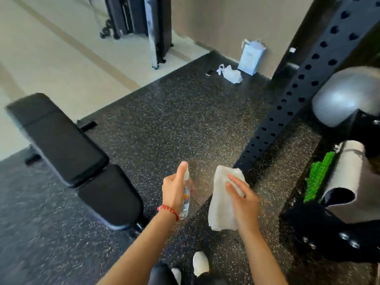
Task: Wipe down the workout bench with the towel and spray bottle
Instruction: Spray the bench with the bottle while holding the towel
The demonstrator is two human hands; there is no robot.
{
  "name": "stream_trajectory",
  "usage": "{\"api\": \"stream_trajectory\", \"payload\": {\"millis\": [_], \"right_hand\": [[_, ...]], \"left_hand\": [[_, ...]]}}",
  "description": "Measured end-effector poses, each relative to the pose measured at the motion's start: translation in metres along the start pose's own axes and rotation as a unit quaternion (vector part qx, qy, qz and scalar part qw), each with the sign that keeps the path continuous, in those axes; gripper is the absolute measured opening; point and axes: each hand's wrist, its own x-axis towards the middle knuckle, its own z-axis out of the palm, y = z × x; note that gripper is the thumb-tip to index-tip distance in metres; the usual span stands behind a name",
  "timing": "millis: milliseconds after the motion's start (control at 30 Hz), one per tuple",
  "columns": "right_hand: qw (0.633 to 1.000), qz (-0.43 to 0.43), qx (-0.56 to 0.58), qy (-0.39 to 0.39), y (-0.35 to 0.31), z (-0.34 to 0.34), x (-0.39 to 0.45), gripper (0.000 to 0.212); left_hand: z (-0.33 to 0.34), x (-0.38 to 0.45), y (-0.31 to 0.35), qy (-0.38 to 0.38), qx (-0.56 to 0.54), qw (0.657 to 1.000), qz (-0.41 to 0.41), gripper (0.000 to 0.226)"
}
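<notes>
Bench (67,149), black padded, stands on speckled rubber floor (185,112), left of and apart from both hands. Left hand (174,190): fingers clenched around clear spray bottle (185,199), forefinger on the nozzle. Right hand (243,199): fingers (233,185) grasping white towel (222,200), just right of the bottle.
</notes>
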Motion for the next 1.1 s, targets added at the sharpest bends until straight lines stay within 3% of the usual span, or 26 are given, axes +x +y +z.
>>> {"api": "stream_trajectory", "payload": {"millis": [200, 400, 567, 800, 1100], "right_hand": [[0.988, -0.015, -0.03, -0.151, -0.002, 0.055, 0.026, 0.019], [0.956, 0.0, -0.058, -0.287, 0.0, 0.093, 0.042, 0.018], [0.934, 0.007, -0.076, -0.349, 0.013, 0.118, 0.038, 0.018], [0.921, 0.017, -0.09, -0.379, 0.022, 0.15, 0.023, 0.017], [0.938, 0.042, -0.094, -0.33, 0.029, 0.202, 0.004, 0.018]], "left_hand": [[-0.049, 0.011, -0.009, 0.154, -0.062, 0.986, -0.01, 0.059], [-0.088, 0.0, -0.027, 0.323, -0.132, 0.937, -0.03, 0.044], [-0.111, -0.018, -0.044, 0.424, -0.149, 0.892, -0.041, 0.043], [-0.154, -0.023, -0.073, 0.48, -0.085, 0.866, -0.11, 0.066], [-0.221, 0.005, -0.08, 0.45, -0.025, 0.882, -0.138, 0.078]]}}
